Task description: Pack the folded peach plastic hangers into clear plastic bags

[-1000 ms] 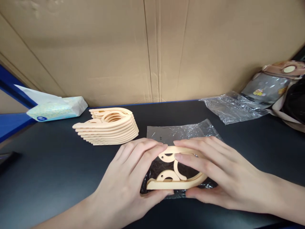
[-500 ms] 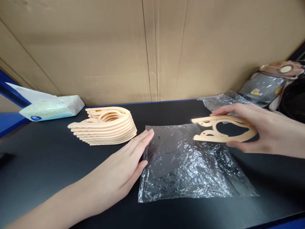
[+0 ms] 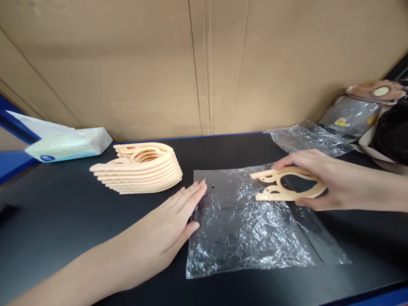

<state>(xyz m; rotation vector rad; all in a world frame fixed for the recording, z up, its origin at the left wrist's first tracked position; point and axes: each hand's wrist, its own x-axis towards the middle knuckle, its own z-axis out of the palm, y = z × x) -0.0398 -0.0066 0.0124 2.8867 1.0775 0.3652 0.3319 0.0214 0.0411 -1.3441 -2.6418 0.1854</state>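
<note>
So the black tabletop ran right up to the near edge of the view, and a crinkly clear plastic bag was lying pretty flat on it, shiny all over. The left hand was open, nothing in it, fingers together and thumb out a bit, with the fingertips on the bag's left edge.

The right hand had a beige folded hanger gripped by its rounded end, fingers along the far side and thumb on the near side. The hanger was over the right part of the bag, its two straight ends pointing left. Couldn't tell if it was actually touching the plastic.

Further back on the left sat a neat stack of matching hangers, with a tissue pack behind it, one sheet sticking out. Back right there was another clear bag beside a stickered water bottle with a brown top. Behind everything stood a big cardboard panel.
</note>
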